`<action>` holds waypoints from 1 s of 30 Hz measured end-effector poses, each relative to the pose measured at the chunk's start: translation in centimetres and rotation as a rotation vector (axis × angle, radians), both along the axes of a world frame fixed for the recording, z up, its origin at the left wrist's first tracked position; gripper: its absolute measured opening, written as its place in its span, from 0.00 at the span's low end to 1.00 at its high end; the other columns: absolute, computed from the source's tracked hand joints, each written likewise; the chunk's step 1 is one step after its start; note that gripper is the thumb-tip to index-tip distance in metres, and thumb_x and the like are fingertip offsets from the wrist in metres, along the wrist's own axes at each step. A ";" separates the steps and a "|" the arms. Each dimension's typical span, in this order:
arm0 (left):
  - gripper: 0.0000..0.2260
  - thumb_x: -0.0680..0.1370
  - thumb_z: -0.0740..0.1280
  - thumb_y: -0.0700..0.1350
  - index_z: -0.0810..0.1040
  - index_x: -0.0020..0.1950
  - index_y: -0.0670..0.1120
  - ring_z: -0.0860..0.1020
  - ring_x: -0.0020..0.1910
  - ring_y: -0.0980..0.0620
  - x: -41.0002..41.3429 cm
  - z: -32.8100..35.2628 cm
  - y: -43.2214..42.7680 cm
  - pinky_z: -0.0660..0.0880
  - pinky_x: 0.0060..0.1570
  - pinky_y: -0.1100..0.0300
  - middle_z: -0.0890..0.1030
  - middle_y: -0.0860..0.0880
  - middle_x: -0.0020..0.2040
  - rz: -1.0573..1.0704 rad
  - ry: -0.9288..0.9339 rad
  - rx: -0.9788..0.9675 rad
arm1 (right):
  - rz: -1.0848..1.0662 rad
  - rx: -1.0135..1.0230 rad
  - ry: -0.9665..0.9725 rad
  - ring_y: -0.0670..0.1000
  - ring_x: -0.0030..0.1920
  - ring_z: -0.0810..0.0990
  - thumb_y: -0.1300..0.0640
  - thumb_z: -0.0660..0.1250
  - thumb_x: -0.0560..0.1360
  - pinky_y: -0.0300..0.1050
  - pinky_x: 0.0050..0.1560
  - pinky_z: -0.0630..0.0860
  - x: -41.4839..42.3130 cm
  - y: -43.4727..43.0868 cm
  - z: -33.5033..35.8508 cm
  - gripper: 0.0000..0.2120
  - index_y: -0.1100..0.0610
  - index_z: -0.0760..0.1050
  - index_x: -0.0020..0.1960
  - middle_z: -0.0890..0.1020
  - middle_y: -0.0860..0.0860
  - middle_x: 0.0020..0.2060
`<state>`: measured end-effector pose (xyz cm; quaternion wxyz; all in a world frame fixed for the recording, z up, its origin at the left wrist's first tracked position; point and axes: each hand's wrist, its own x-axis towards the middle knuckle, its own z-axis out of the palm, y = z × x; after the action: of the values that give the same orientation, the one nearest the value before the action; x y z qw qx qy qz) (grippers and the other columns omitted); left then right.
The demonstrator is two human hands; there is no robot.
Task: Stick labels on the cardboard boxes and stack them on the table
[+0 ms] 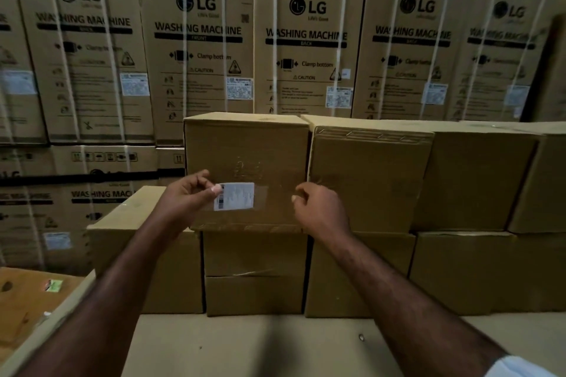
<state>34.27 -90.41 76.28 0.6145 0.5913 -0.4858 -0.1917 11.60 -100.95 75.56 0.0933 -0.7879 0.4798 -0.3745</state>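
Cardboard boxes (370, 180) stand two tiers high at the table's (275, 343) far side. The white label (234, 196) lies against the front of the upper left box (245, 144), seemingly not yet pressed down. The left hand (186, 193) pinches its left edge, and the right hand (318, 211) appears to pinch the clear tape (272, 197) running right from it. The other stacked boxes show no labels. Washing-machine cartons (306, 40) rise beyond; nothing blocks the hands.

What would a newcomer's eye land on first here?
Centre frame, the left hand pinches a white label in front of the upper cardboard box, with the right hand curled near that box's right edge. Behind them towers a wall of LG washing machine cartons.
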 end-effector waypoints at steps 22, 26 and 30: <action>0.14 0.74 0.72 0.33 0.77 0.59 0.41 0.82 0.48 0.44 -27.0 -3.9 5.1 0.80 0.50 0.49 0.84 0.39 0.50 -0.550 -0.025 0.216 | 0.233 0.396 -0.246 0.44 0.42 0.82 0.63 0.67 0.78 0.34 0.41 0.78 -24.4 13.2 -3.6 0.10 0.61 0.82 0.58 0.85 0.52 0.46; 0.12 0.75 0.71 0.33 0.76 0.56 0.42 0.83 0.42 0.48 -36.7 -7.1 5.4 0.80 0.46 0.52 0.85 0.44 0.45 -0.592 0.292 0.188 | 0.082 0.393 -0.443 0.46 0.38 0.80 0.64 0.69 0.77 0.40 0.42 0.77 -32.8 15.4 -6.6 0.04 0.63 0.82 0.50 0.84 0.54 0.40; 0.07 0.78 0.68 0.37 0.75 0.56 0.43 0.84 0.41 0.49 -48.0 -11.0 7.0 0.81 0.41 0.56 0.85 0.43 0.47 -0.686 0.585 0.291 | -0.087 0.373 -0.643 0.46 0.38 0.81 0.62 0.71 0.76 0.43 0.42 0.78 -41.8 18.0 -10.2 0.04 0.55 0.82 0.44 0.85 0.50 0.37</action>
<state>-13.74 -83.43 65.26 0.5376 0.3978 -0.4277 -0.6081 -30.24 -82.99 65.31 0.3651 -0.5786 0.5188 -0.5125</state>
